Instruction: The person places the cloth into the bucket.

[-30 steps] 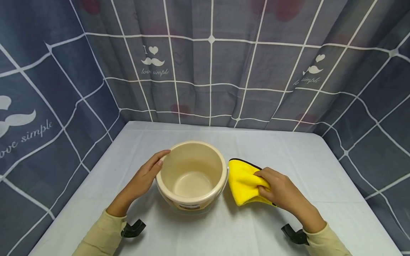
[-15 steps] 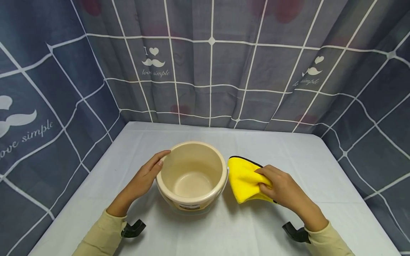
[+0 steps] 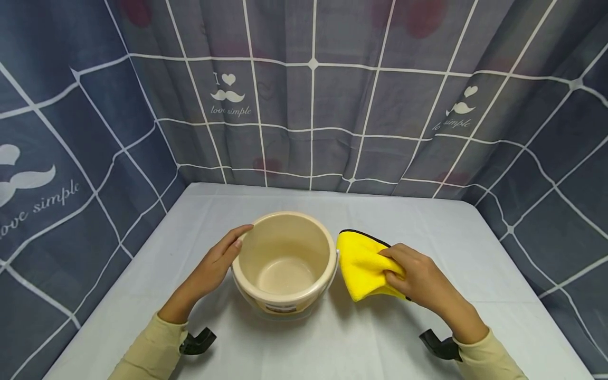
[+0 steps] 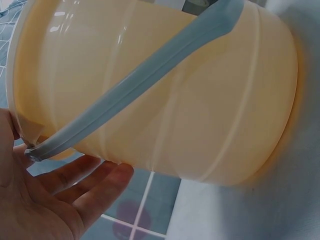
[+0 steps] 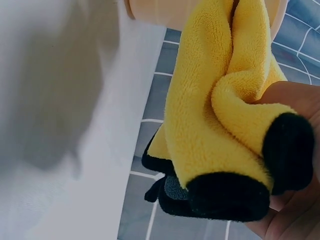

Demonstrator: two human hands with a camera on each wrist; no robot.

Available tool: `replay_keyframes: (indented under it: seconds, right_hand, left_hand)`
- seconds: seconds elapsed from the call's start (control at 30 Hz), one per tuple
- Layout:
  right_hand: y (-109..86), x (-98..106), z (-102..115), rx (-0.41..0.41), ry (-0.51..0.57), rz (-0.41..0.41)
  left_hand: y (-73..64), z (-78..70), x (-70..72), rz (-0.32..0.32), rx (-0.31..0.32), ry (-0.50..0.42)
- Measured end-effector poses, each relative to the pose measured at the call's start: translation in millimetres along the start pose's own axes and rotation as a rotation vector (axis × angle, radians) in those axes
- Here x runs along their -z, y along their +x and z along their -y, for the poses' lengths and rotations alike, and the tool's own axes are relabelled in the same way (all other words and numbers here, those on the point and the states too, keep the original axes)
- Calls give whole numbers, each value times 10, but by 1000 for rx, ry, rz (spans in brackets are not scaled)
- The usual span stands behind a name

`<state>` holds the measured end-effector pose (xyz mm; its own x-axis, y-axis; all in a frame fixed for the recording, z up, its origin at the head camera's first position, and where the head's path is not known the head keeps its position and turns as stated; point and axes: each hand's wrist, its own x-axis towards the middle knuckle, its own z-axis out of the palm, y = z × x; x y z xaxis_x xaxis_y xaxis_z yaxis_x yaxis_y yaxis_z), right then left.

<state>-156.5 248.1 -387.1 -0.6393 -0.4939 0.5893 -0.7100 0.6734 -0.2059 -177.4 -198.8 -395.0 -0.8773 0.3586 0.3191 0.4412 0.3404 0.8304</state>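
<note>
A cream plastic bucket [image 3: 285, 253] stands upright on the white-covered table, its inside bare. My left hand [image 3: 216, 266] rests against its left side, index finger and thumb at the rim. In the left wrist view the other fingers [image 4: 102, 187] lie loosely extended along the outer wall, near the end of the grey handle [image 4: 135, 82]. To the bucket's right, my right hand [image 3: 418, 277] pinches a folded yellow cloth [image 3: 363, 266] with black edging. The cloth hangs above the table, its left edge close to the bucket's rim. The right wrist view shows its plush folds [image 5: 215, 100].
A white cloth [image 3: 404, 216] covers the table. Dark blue-grey curtains [image 3: 280, 105] with a white grid rise behind it and along both sides. Black mounts [image 3: 197, 341] show at both wrists.
My right hand and the yellow cloth have shifted slightly upward in the head view. The bucket and my left hand stay in place on the table.
</note>
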Motion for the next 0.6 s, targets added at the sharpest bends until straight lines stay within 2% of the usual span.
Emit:
replay_keyframes:
  seconds: [0.6]
  right_hand:
    - [35,64,21,10,-10,-23]
  left_hand:
    - [-7,14,0,-3,-8,-2]
